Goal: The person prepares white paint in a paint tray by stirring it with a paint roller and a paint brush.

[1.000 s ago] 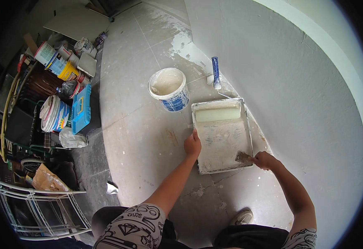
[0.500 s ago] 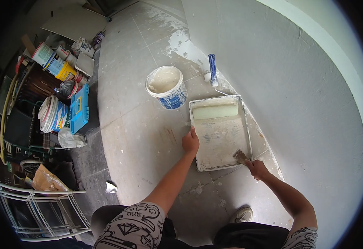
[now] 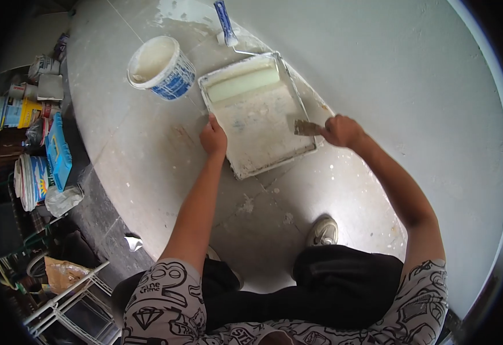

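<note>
My left hand (image 3: 213,136) is closed on the left rim of a paint tray (image 3: 263,123) smeared with off-white paint. In my right hand (image 3: 343,131) is a putty knife (image 3: 306,127), its stained blade over the tray's right side near the lower corner. A paint roller lies across the far end of the tray, with its pale sleeve (image 3: 244,85) inside and its blue handle (image 3: 224,22) sticking out beyond the rim. Left of the tray stands a white and blue bucket (image 3: 173,77), coated inside with off-white paint.
A grey wall (image 3: 401,86) rises close along the right. To the left are a blue toolbox (image 3: 60,152), stacked paint buckets (image 3: 12,112), a plastic bag (image 3: 64,199) and a white metal rack (image 3: 70,305). A white scrap (image 3: 133,242) lies on the floor.
The view has tilted and turned, so tray and bucket appear higher and further left. The putty knife has shifted from the tray's near right corner slightly up its right side. My left hand keeps its hold.
</note>
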Demonstrator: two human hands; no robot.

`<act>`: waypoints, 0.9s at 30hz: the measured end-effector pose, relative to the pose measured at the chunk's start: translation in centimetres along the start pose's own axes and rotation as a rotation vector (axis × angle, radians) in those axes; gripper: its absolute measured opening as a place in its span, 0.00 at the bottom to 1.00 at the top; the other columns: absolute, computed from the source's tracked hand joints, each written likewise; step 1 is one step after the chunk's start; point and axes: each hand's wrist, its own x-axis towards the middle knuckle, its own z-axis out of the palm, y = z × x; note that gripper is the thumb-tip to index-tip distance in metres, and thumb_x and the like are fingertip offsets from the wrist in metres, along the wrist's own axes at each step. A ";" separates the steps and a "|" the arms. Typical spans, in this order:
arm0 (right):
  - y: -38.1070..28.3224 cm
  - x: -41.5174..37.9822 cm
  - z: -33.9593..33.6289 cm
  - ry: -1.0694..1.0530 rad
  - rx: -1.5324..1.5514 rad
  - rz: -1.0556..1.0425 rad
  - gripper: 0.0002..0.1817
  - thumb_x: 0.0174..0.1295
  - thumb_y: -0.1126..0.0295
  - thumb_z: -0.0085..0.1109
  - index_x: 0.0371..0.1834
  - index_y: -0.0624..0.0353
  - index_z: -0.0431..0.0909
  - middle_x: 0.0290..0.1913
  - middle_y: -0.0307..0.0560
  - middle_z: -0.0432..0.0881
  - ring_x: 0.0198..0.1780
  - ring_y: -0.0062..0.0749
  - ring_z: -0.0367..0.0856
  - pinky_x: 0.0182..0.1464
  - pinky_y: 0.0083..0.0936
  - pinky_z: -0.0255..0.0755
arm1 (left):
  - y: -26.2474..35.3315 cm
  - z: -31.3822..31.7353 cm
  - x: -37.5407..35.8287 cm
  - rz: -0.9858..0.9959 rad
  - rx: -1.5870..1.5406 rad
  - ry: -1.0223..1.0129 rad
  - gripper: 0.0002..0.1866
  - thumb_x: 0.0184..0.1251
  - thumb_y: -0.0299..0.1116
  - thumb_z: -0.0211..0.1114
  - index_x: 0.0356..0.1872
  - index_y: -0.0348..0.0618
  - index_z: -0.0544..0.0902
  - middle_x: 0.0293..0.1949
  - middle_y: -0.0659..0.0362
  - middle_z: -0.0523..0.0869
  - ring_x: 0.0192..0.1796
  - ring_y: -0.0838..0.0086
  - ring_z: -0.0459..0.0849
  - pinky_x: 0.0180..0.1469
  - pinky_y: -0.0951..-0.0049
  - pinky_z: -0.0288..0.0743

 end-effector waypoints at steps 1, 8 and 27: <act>0.2 0.5 -1.9 -0.097 0.008 -0.014 0.26 0.70 0.48 0.54 0.39 0.65 0.87 0.41 0.65 0.87 0.46 0.60 0.88 0.53 0.48 0.81 | 0.0 0.0 0.0 0.009 -0.025 0.006 0.35 0.84 0.55 0.43 0.37 0.32 0.88 0.33 0.40 0.88 0.40 0.42 0.86 0.45 0.50 0.76; -2.0 3.2 -1.8 -0.240 -0.105 -0.113 0.26 0.68 0.49 0.58 0.39 0.66 0.87 0.42 0.61 0.89 0.48 0.56 0.88 0.54 0.45 0.80 | -0.1 0.2 0.1 0.012 -0.060 0.038 0.36 0.83 0.56 0.44 0.36 0.31 0.88 0.32 0.40 0.88 0.39 0.42 0.86 0.46 0.51 0.76; -0.4 2.2 -1.0 -0.109 -0.007 -0.122 0.23 0.69 0.51 0.61 0.33 0.63 0.88 0.31 0.58 0.88 0.35 0.50 0.88 0.46 0.42 0.82 | -0.1 0.1 0.5 0.003 -0.055 0.005 0.33 0.84 0.52 0.45 0.36 0.32 0.89 0.32 0.42 0.89 0.37 0.45 0.88 0.42 0.52 0.77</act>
